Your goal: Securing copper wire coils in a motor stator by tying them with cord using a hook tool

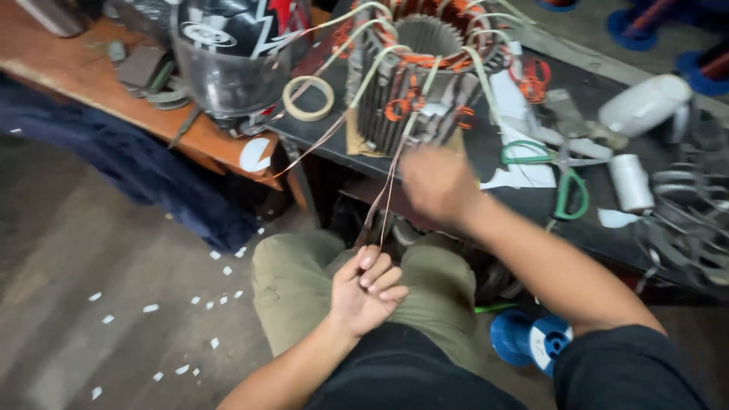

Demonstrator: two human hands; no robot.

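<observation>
Your left hand (367,288) is sitting closest to the lens, just above your lap, and it is pinching the loose ends of the copper wire strands (389,190) between thumb and fingertips, the other fingers curling in behind them. Those strands are running up from your fingers to the motor stator (414,76), which is standing on the dark workbench (486,156) in front of your knees. Your right hand (437,182) is hovering just below the stator's front face, beside the same strands; it is blurring too much to tell whether it is gripping the wire or spreading open.

Judging from how things are lying, the winding work is looking well along but not finished. Copper coils are already sitting in the stator's slots, pale sleeved leads (364,61) are looping out over its top and down its ribbed side, and orange ties are showing at several points around the ring. What seems left is the loose length you are holding: it is hanging free, not yet tucked, tied or trimmed.

Around you, green-handled scissors (566,171) are lying on the bench just right of the stator, with white paper scraps under them. A roll of tape (307,99) is resting to the stator's left, near a helmet (231,53) on the wooden table (76,68). A blue spool (524,338) is standing on the floor by your right knee.
</observation>
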